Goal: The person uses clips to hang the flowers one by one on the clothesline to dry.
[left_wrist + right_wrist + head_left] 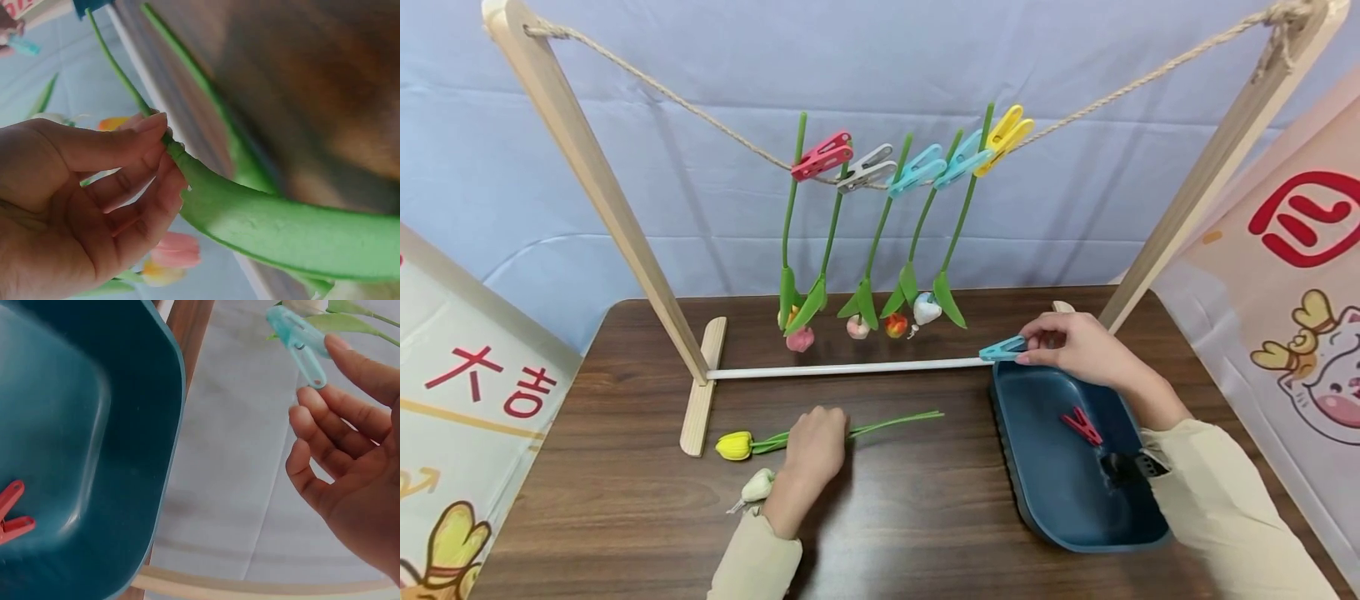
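Note:
My left hand (816, 442) pinches a green tulip stem (128, 78) between thumb and fingers, right above its broad leaf (281, 231). Which flower that stem belongs to I cannot tell; a yellow tulip (734, 446) and a white tulip (758, 485) lie by this hand, partly hidden under the hand and forearm. A second stem (194, 72) runs behind the held one. Over the far edge of a dark blue basin (1052, 467), my right hand (1078, 350) holds a light blue clothespin (1003, 348) by its handles, thumb on one side and fingertips on the other.
One red clothespin (1082, 427) lies inside the basin. Behind stands a wooden frame (595, 183) with a white crossbar (850, 367) low down. From its sagging rope (700, 117) hang several tulips, heads down, clipped by pink (822, 157), grey, blue and yellow clothespins.

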Action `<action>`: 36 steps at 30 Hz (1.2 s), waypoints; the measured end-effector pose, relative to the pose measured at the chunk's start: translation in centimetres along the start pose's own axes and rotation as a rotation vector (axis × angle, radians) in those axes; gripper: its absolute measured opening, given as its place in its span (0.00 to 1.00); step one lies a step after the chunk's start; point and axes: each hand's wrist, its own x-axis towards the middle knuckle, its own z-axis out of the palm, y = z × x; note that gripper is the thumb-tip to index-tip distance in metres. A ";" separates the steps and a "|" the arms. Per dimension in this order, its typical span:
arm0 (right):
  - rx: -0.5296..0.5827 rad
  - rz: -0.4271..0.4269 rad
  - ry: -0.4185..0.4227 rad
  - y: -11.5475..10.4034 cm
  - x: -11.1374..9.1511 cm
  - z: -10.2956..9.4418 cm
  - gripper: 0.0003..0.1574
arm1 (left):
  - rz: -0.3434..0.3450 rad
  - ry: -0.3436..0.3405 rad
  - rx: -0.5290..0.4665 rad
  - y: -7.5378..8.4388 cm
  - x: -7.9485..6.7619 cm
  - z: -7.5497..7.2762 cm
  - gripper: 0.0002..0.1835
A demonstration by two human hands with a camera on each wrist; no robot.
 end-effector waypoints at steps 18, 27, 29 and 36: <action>-0.081 0.068 0.036 0.5 -1.0 -1.4 0.15 | 0.102 0.181 -0.098 4.6 2.2 -4.7 0.14; -0.117 -0.007 0.136 -0.5 -0.9 -2.4 0.04 | 0.145 0.293 -0.155 7.7 5.1 -6.5 0.10; -0.117 -0.030 0.165 -0.8 -0.8 -2.6 0.04 | 0.155 0.304 -0.171 8.4 5.6 -6.8 0.09; -0.129 -0.064 0.204 -1.4 -0.5 -3.2 0.05 | 0.230 0.385 -0.199 10.3 7.1 -7.5 0.08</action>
